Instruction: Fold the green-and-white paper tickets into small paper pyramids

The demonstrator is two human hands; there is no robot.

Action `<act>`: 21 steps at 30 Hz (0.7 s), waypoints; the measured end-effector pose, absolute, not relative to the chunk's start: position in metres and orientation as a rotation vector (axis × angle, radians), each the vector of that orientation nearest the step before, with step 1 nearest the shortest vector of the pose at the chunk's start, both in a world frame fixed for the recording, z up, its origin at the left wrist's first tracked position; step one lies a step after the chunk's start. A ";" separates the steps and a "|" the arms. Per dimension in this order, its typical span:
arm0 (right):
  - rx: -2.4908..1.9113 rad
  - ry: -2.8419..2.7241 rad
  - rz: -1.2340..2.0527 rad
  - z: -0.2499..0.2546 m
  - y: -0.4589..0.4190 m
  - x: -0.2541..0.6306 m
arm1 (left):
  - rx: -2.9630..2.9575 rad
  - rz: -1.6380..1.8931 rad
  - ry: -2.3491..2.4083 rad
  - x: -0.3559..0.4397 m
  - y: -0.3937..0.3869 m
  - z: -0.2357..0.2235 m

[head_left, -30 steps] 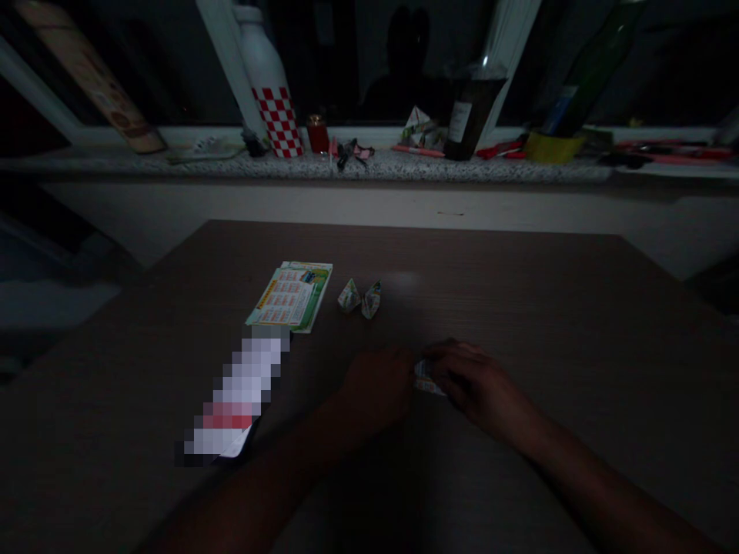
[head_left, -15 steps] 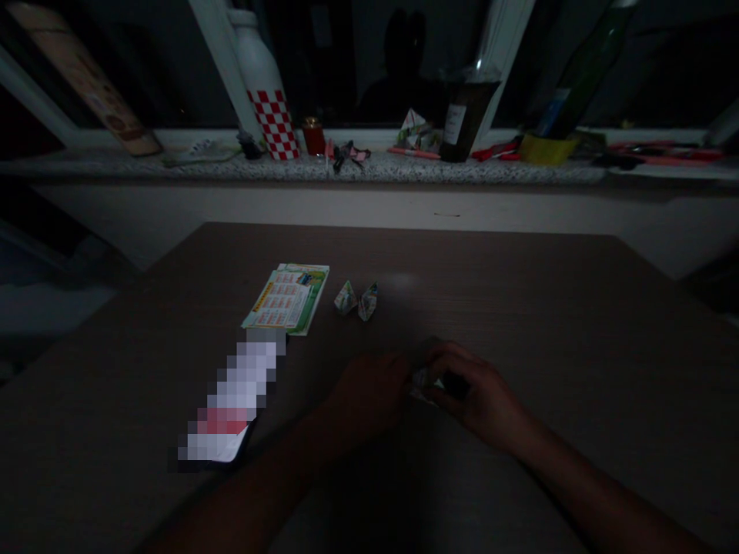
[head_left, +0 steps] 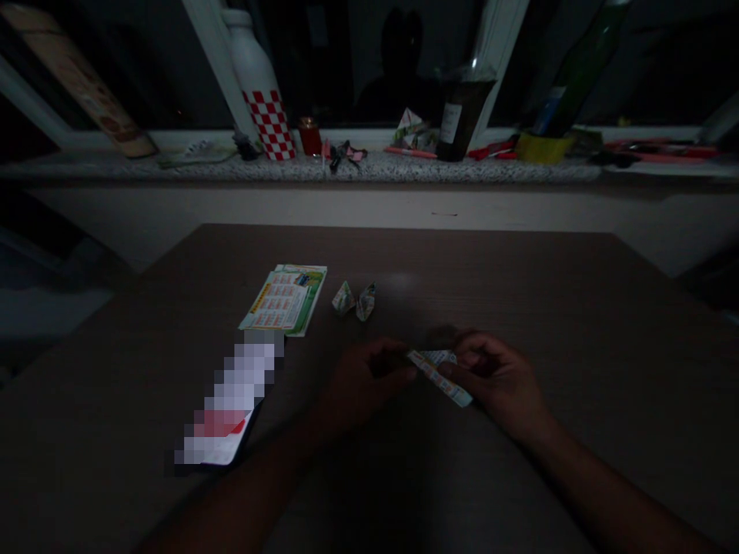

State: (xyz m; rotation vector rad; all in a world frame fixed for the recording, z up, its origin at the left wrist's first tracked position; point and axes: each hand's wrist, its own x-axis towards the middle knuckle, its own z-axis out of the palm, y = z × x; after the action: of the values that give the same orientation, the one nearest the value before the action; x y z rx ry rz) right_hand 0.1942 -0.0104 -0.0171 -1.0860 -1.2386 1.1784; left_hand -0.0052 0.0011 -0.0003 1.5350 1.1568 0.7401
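A small strip of folded printed paper (head_left: 443,377) slants between my two hands above the table. My right hand (head_left: 499,377) pinches it, the thumb lying along its printed face and the fingers curled behind. My left hand (head_left: 366,385) is at the paper's upper left tip, thumb and forefinger bent around that end; the exact contact is dim. Beyond my hands, two small folded paper pieces (head_left: 343,299) stand side by side on the table.
Left on the table (head_left: 519,285) lies a stack of printed calendar cards (head_left: 281,300), with a blurred-out phone (head_left: 231,408) nearer me. Along the stone windowsill (head_left: 381,171) stand a checkered white bottle (head_left: 261,92), a red jar (head_left: 310,138), a dark plastic cup (head_left: 459,123) and a green bottle (head_left: 586,73).
My hands were close together over the paper; now they are more apart and the paper shows as a slanting strip. My right hand has turned, its thumb now on top. The view shifted slightly.
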 end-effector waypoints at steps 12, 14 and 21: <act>-0.979 -1.471 0.977 -0.015 -0.016 0.192 | 1.285 0.754 1.084 -0.004 0.001 -0.004; -0.981 -1.491 0.947 -0.014 -0.017 0.192 | 1.281 0.751 1.077 -0.005 0.002 -0.003; -1.022 -1.566 0.806 -0.012 -0.019 0.194 | 1.316 0.693 1.120 -0.007 0.005 0.000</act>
State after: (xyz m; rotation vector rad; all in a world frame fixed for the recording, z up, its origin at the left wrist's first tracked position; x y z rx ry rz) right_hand 0.1937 -0.0185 -0.0122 -1.0225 -1.5663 0.8061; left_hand -0.0069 0.0046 0.0000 1.3164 1.1196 0.6933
